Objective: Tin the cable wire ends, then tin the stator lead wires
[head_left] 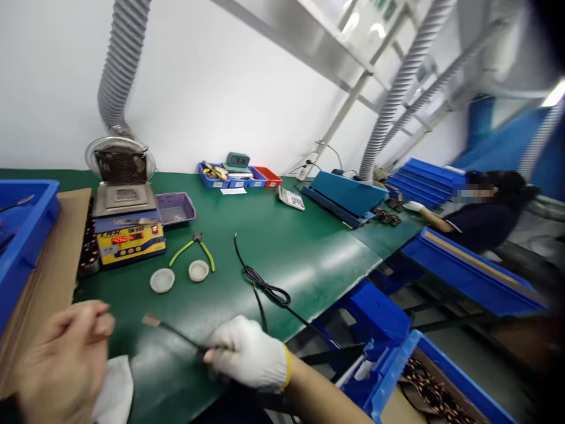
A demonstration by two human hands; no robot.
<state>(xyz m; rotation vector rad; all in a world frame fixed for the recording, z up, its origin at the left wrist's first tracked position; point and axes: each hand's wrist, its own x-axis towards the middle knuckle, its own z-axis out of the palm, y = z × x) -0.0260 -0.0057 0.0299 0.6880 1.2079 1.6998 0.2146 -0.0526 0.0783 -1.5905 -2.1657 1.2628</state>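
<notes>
My right hand (pixel 247 353), in a white knitted glove with a yellow cuff, is closed round a thin black cable (pixel 183 337). This cable's far end (pixel 151 320) is a frayed, copper-coloured tuft pointing left over the green bench. My bare left hand (pixel 70 359) is blurred at the lower left, fingers curled in; whatever they hold, if anything, is hidden. Below it lies a white cloth-like piece (pixel 115 391). Beyond my right hand, a looped black cable (pixel 267 285) rests on the bench, near green-handled cutters (pixel 197 238) and two small white dishes (pixel 162 280).
A yellow-and-blue heated unit (pixel 130 238) with a lit display stands at the left, a purple tray (pixel 175 209) beside it. A blue bin (pixel 26 235) sits at the left edge. Blue crates (pixel 384 377) stand lower right. A co-worker (pixel 481 206) sits farther along the bench.
</notes>
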